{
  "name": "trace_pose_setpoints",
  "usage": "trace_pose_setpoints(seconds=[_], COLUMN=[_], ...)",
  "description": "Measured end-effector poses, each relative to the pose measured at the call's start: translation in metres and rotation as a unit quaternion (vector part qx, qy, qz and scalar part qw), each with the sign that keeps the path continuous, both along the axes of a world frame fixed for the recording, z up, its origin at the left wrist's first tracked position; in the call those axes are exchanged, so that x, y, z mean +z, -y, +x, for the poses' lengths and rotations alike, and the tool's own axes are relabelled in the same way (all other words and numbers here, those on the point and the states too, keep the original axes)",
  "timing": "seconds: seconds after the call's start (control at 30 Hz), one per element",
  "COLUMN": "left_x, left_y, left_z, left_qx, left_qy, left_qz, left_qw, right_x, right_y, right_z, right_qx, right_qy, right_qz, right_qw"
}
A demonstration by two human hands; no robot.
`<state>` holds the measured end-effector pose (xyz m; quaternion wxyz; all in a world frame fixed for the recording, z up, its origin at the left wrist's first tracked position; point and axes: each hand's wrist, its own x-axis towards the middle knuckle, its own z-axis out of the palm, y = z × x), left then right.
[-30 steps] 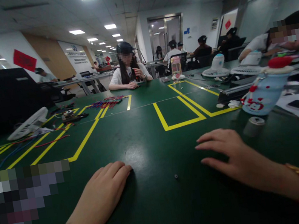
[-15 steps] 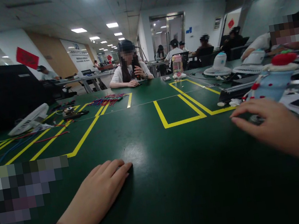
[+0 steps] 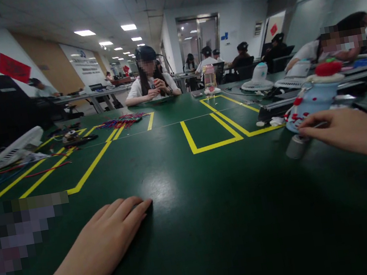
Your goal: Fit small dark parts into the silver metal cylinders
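Note:
My left hand (image 3: 117, 228) lies palm down on the green table (image 3: 202, 247), its fingers stretched out and nothing in it. On the right, the thumb and fingertips of my right hand (image 3: 344, 129) are closed on the upper end of a small grey cylinder (image 3: 296, 147). The cylinder is tilted and slightly blurred, and I cannot tell whether it touches the table. Just behind that hand stands a light blue bottle (image 3: 318, 98) with a red knitted top and red dots.
Yellow tape (image 3: 218, 144) marks boxes on the table. At the left are a white fan (image 3: 16, 147), loose wires and a bundle of coloured wires (image 3: 122, 121). More white fans (image 3: 260, 78) and dark metal rails (image 3: 277, 110) are at the right. Across the table sits a person (image 3: 150, 79).
My right hand has closed on the grey cylinder, which now shows below the fingertips. My left hand stays flat on the table. The view has shifted a little to the right.

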<state>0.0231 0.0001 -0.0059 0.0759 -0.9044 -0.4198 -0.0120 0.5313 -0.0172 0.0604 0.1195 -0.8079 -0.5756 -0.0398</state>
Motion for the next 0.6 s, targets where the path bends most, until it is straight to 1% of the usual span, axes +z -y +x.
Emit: trace_pose_setpoints(seconds=[0.13,0.23,0.33,0.5,0.57,0.6], left_x=[0.003,-0.002,-0.008,-0.006,-0.013,-0.021], left_y=[0.003,0.004,0.004,-0.002,-0.004,-0.002], left_z=[0.003,-0.001,-0.008,-0.012,-0.015,-0.019], left_qx=[0.005,0.002,-0.001,-0.002,-0.010,-0.012], left_qy=[-0.004,0.001,0.002,0.017,0.048,0.074], left_qz=[-0.001,0.004,0.004,0.012,0.025,0.038], left_qw=[1.000,1.000,1.000,1.000,0.999,0.996], right_x=[-0.002,-0.001,0.000,0.001,0.002,0.003], right_y=[-0.002,-0.003,-0.003,0.000,0.001,0.002], right_z=[0.011,0.013,0.014,0.018,0.018,0.018], right_qx=[-0.002,-0.019,-0.018,-0.006,0.005,0.006], right_qy=[-0.002,-0.016,-0.031,-0.058,-0.072,-0.075], right_qz=[-0.018,-0.013,-0.018,-0.040,-0.048,-0.052], right_qw=[1.000,1.000,0.999,0.998,0.996,0.996])
